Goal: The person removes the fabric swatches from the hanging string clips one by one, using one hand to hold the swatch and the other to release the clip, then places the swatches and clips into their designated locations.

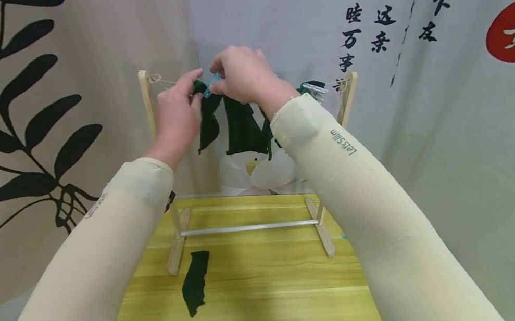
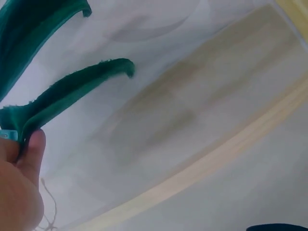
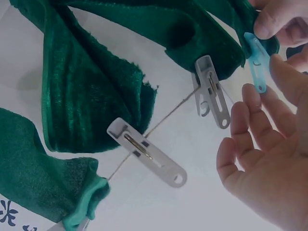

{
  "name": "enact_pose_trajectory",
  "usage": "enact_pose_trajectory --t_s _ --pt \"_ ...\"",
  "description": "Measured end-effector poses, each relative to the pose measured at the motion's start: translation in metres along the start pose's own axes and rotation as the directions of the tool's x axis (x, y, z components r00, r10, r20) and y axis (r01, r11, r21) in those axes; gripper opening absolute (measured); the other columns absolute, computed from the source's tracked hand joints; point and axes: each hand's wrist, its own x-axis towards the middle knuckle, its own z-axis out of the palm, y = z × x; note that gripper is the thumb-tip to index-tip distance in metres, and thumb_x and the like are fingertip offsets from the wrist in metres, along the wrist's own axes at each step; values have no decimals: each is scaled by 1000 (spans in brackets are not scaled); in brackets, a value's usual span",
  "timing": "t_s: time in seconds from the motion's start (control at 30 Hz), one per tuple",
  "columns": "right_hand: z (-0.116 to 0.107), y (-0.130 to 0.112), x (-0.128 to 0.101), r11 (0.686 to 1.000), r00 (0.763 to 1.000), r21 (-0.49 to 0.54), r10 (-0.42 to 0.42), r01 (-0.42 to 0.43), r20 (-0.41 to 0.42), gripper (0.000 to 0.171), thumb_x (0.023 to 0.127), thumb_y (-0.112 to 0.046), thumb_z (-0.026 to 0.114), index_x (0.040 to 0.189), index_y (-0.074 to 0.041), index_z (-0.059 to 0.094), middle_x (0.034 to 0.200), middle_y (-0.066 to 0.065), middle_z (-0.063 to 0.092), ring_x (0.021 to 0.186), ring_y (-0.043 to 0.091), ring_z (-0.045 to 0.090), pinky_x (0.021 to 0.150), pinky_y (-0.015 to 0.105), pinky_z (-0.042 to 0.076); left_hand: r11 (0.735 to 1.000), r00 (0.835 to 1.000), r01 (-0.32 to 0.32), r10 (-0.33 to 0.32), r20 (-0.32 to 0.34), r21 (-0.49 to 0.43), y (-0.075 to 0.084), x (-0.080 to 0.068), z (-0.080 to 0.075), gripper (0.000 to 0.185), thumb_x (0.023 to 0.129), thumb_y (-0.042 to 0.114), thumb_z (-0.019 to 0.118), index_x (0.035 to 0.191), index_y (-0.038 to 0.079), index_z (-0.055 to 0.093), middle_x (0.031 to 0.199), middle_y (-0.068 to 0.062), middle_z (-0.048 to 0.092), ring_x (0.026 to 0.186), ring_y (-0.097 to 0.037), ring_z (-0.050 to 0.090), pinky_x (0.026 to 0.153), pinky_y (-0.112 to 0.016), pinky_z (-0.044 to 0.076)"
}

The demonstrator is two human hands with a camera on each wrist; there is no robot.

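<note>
At the left, the top edge of a dark green cloth [image 1: 208,118] is pinched by the left hand [image 1: 177,114] against the string [image 1: 161,80] of a small wooden drying rack [image 1: 148,104], so that the fabric is kept from sliding while it is fastened. Just beside it, a light blue clothespin [image 1: 213,84] is grasped by the fingers of the right hand [image 1: 241,76] and is set on the same folded edge; in the right wrist view this clothespin [image 3: 255,60] is seen touching the cloth. Further right, more green pieces [image 3: 91,96] are held on the string by grey clothespins [image 3: 147,153].

The rack is stood on a yellow wooden table [image 1: 262,296], where one more green strip [image 1: 196,282] is laid flat near the rack's left foot. Behind, printed curtains [image 1: 468,107] with leaves and characters are hung.
</note>
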Motion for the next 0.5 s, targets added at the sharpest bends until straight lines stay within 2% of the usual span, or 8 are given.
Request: enact_pose_trajectory --t_s 0.1,0.23,0.37,0.5 --pt "1 0 0 1000 1000 -8 2 -2 0 51 98 -48 56 145 -30 51 138 -11 60 124 10 55 113 38 33 1000 1000 11 -10 17 -6 -2 -1 0 46 103 17 52 146 30 48 138 -6 62 117 -25 64 102 -37 52" --pt "3 -1 0 1000 1000 -10 10 -10 -12 48 97 -47 58 142 -30 55 136 -12 62 121 10 57 112 37 35 1000 1000 1 -1 11 -10 -4 -2 1 44 102 16 52 144 29 51 137 -5 63 119 -25 65 102 -36 52" --pt "4 -1 0 1000 998 19 10 -9 -58 43 96 -42 61 137 -27 61 136 -10 63 118 10 61 107 31 43 1000 1000 -19 19 -8 -9 -5 -2 1 42 101 15 55 142 28 54 136 -4 64 119 -24 66 103 -35 51" --pt "6 -3 0 998 994 63 14 -7 -106 36 95 -37 64 128 -23 69 128 -6 68 107 11 64 95 26 52 1000 1000 -26 25 -15 -8 -5 -2 -1 40 101 13 55 139 27 56 130 -5 68 105 -24 69 98 -34 54"
